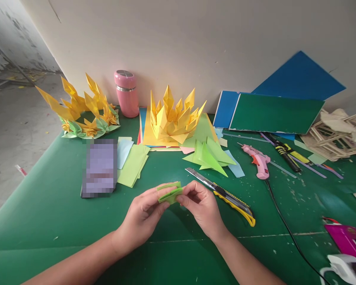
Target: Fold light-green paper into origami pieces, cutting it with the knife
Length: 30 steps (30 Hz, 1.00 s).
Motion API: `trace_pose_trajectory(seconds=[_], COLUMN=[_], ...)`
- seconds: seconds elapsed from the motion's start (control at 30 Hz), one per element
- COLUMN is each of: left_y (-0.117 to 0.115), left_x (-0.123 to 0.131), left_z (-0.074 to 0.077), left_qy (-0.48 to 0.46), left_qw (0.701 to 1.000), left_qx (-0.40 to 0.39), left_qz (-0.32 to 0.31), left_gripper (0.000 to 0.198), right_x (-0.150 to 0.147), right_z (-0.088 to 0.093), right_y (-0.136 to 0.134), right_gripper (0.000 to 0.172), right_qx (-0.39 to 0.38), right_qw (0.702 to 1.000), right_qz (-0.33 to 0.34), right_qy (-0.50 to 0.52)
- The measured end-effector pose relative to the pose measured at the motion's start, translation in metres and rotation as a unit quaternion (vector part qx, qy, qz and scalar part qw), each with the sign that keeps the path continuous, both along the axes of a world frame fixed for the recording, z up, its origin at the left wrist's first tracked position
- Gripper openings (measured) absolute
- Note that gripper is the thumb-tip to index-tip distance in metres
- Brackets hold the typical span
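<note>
A small folded piece of green paper (172, 195) is held up over the table between both hands. My left hand (144, 211) pinches its left side, thumb below and fingers along the back. On its right end, the thumb and fingertips of my right hand (203, 206) are closed. Just beyond my right hand lies a yellow utility knife (225, 198) with its blade out. Behind it sit several folded green paper pieces (206, 156). A stack of light green paper strips (133, 166) lies beyond my left hand, with a pale blue slip on top.
A yellow folded-paper lotus (173, 122) stands on coloured sheets at the back. Left of it are a pink thermos (127, 95), a paper crown (87, 114) and a blurred-out phone (99, 168). Rightward lie a pink glue gun (258, 160) with its cord, boards (279, 113) and a wooden stick model (335, 134).
</note>
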<state>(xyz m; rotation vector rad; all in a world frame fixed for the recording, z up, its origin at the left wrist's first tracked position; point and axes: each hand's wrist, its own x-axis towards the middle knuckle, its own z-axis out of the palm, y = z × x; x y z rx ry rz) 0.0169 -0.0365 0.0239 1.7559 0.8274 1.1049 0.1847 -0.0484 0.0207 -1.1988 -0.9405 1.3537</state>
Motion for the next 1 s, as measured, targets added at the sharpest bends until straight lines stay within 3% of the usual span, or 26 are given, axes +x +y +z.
trace_pose_trajectory(seconds=[0.2,0.37,0.47,0.57,0.8,1.0], left_y=[-0.0034,0.0003,0.0029,0.0038,0.0033,0.0034], left_x=[0.0026,0.0030,0.0029,0.0030,0.0044,0.0050], left_z=[-0.0023,0.0039,0.0038,0.0029,0.0028,0.0004], left_qy=[-0.067,-0.093,-0.067,-0.067,-0.098,-0.087], left_qw=[0.987,0.976,0.972,0.967,0.967,0.977], left_qx=[-0.142,-0.189,-0.196,-0.201,-0.186,-0.142], left_qz=[0.023,0.049,0.107,0.139,0.146,0.131], left_gripper=[0.038,0.037,0.020,0.018,0.017,0.008], right_x=[0.0013,0.0016,0.0018,0.0029,0.0045,0.0044], right_z=[-0.0028,-0.0041,-0.0020,0.0004,0.0026,0.0012], right_y=[0.0001,-0.0025,-0.0030,-0.0018,-0.0011,-0.0024], right_gripper=[0.020,0.012,0.008,0.008,0.020,0.019], right_qx=[0.000,0.060,0.082,0.080,0.043,0.063], right_qw=[0.999,0.991,0.987,0.989,0.993,0.991], right_qz=[0.017,0.027,0.038,0.035,0.039,0.024], right_qy=[-0.036,-0.114,-0.133,-0.117,-0.103,-0.119])
